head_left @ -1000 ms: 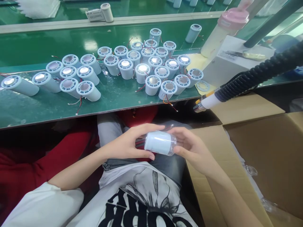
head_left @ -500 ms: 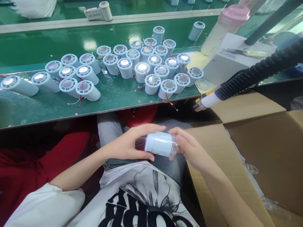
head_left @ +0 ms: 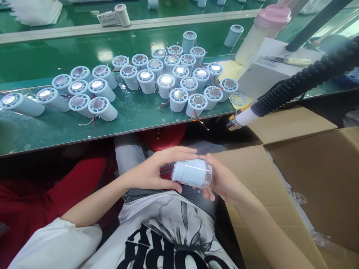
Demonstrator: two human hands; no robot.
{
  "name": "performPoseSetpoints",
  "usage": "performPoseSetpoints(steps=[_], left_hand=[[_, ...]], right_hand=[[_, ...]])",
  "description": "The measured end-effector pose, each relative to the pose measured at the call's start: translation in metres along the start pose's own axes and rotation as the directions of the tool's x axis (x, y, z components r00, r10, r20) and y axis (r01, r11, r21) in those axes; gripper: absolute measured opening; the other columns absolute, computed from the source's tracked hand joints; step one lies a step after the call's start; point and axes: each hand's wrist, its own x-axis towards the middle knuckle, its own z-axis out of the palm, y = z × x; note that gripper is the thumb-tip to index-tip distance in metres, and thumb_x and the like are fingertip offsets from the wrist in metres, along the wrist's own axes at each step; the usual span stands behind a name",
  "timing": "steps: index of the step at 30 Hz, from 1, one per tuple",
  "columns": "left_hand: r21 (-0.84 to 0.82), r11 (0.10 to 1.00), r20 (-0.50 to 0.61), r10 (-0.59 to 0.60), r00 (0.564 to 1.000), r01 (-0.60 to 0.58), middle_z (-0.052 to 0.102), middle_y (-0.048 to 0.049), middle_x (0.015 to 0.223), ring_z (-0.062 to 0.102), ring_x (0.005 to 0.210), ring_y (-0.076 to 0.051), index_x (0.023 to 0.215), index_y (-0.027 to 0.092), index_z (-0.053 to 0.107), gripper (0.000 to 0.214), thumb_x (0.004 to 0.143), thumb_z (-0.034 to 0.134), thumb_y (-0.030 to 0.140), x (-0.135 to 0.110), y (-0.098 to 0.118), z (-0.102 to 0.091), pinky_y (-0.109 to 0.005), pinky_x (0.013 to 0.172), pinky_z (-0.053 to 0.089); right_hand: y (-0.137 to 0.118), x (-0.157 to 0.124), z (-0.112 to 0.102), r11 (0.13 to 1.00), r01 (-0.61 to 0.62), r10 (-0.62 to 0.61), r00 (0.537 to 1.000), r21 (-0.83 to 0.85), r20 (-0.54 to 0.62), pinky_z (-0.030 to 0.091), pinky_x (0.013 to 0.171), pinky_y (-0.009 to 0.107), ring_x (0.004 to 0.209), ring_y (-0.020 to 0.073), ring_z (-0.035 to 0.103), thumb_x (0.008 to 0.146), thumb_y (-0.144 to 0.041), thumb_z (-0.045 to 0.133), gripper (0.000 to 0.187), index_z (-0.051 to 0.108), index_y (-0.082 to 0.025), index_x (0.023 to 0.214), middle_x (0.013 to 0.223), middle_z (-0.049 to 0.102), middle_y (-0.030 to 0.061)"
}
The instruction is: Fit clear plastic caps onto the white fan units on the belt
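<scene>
Above my lap is a light blue cylindrical housing [head_left: 188, 173], lying on its side with a clear plastic cover [head_left: 208, 176] around its right end. My left hand [head_left: 157, 170] curves round the left end, index finger along the top and thumb below. On the covered end, my right hand [head_left: 224, 179] grips from the right, with its thumb at the upper edge and other fingers partly hidden underneath. Several similar blue housings [head_left: 178, 100] stand on the green bench [head_left: 134, 119], with round metallic discs in their tops and thin wires beside them.
At right, an open cardboard box [head_left: 252, 209] holds clear plastic pieces [head_left: 298, 198]. A black flexible hose [head_left: 297, 80] with a metal tip reaches over the bench edge. Behind it stand a grey-white machine [head_left: 258, 71] and a pink-lidded bottle [head_left: 260, 33]. A red stool [head_left: 165, 140] is below.
My right hand's fingers have shifted from the cover's end to below it, with the thumb at the upper edge. My left hand stays almost still. The view has moved slightly.
</scene>
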Motion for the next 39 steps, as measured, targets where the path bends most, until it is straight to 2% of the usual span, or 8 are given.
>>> performPoseSetpoints(steps=[7, 11, 13, 15, 18, 25, 33, 39], left_hand=[[-0.016, 0.999, -0.030, -0.033, 0.999, 0.033, 0.050, -0.0092, 0.134, 0.048, 0.124, -0.027, 0.130, 0.032, 0.050, 0.068, 0.069, 0.076, 0.019, 0.001, -0.001, 0.004, -0.039, 0.101, 0.043], [-0.211, 0.947, -0.061, -0.261, 0.963, 0.244, 0.049, -0.0077, 0.129, 0.054, 0.115, -0.023, 0.130, 0.031, 0.045, 0.060, 0.077, 0.070, 0.021, -0.001, 0.006, 0.009, -0.033, 0.092, 0.051], [-0.296, 0.904, -0.061, -0.341, 0.938, 0.310, 0.050, -0.0070, 0.126, 0.056, 0.109, -0.021, 0.130, 0.031, 0.045, 0.057, 0.078, 0.068, 0.023, -0.001, 0.009, 0.010, -0.031, 0.088, 0.052], [-0.360, 0.872, -0.060, -0.376, 0.924, 0.332, 0.052, -0.0062, 0.122, 0.058, 0.103, -0.020, 0.129, 0.031, 0.045, 0.056, 0.078, 0.069, 0.025, -0.001, 0.010, 0.011, -0.030, 0.084, 0.053], [-0.419, 0.828, -0.014, -0.416, 0.909, 0.373, 0.057, -0.0052, 0.113, 0.062, 0.090, -0.017, 0.130, 0.032, 0.043, 0.056, 0.079, 0.067, 0.028, 0.000, 0.011, 0.012, -0.027, 0.071, 0.055], [-0.243, 0.930, 0.020, -0.280, 0.960, 0.276, 0.040, -0.0040, 0.145, 0.046, 0.127, -0.026, 0.137, 0.038, 0.042, 0.075, 0.071, 0.075, 0.020, -0.002, 0.010, 0.006, -0.034, 0.098, 0.048], [-0.427, 0.805, 0.114, -0.403, 0.908, 0.411, 0.050, -0.0047, 0.138, 0.054, 0.119, -0.023, 0.140, 0.035, 0.038, 0.075, 0.075, 0.072, 0.020, -0.002, 0.002, 0.013, -0.035, 0.097, 0.049], [-0.351, 0.712, 0.113, -0.612, 0.783, 0.608, 0.066, -0.0036, 0.112, 0.065, 0.081, -0.015, 0.134, 0.030, 0.047, 0.059, 0.078, 0.067, 0.034, 0.008, -0.005, 0.000, -0.019, 0.058, 0.051]], right_hand=[[0.006, 0.001, -0.004, 0.997, -0.075, 0.077, 0.989, -0.023, 0.127, 0.025, 0.024, 0.012, 0.029, 0.0051, 0.043, 0.084, -0.074, 0.023, 0.072, 0.054, -0.013, 0.061, 0.047, 0.056, 0.0050], [0.018, 0.000, -0.010, 0.926, 0.261, -0.302, 0.946, -0.274, -0.121, 0.050, 0.041, 0.021, 0.052, 0.0140, 0.063, 0.092, -0.055, 0.034, 0.043, 0.052, -0.016, 0.092, 0.071, 0.066, 0.0064], [0.022, -0.002, -0.013, 0.659, 0.485, -0.644, 0.758, -0.574, -0.099, 0.058, 0.074, 0.033, 0.090, 0.0192, 0.067, 0.093, -0.030, 0.046, 0.022, 0.045, -0.020, 0.112, 0.112, 0.063, 0.0127], [0.023, -0.004, -0.017, 0.249, 0.604, -0.815, 0.553, -0.757, 0.173, 0.046, 0.100, 0.044, 0.125, 0.0229, 0.049, 0.087, -0.009, 0.051, 0.045, 0.038, -0.026, 0.127, 0.145, 0.038, 0.0123], [0.020, -0.007, -0.022, -0.027, 0.659, -0.779, 0.457, -0.751, 0.429, 0.036, 0.109, 0.046, 0.136, 0.0225, 0.034, 0.082, 0.001, 0.055, 0.064, 0.037, -0.034, 0.133, 0.151, 0.031, 0.0055], [0.020, -0.013, -0.018, 0.737, 0.569, -0.585, 0.807, -0.365, 0.078, 0.057, 0.083, 0.031, 0.107, 0.0210, 0.062, 0.082, -0.031, 0.069, 0.051, 0.049, -0.033, 0.129, 0.128, 0.058, 0.0052], [0.018, -0.013, -0.019, 0.839, 0.420, -0.446, 0.895, -0.347, 0.007, 0.056, 0.072, 0.027, 0.067, 0.0125, 0.064, 0.076, -0.025, 0.073, 0.047, 0.061, -0.028, 0.121, 0.079, 0.069, -0.0018], [0.025, -0.009, -0.024, 0.862, 0.380, -0.389, 0.920, -0.335, 0.043, 0.053, 0.085, 0.035, 0.096, 0.0204, 0.065, 0.081, -0.041, 0.065, 0.059, 0.048, -0.024, 0.135, 0.115, 0.066, 0.0066]])
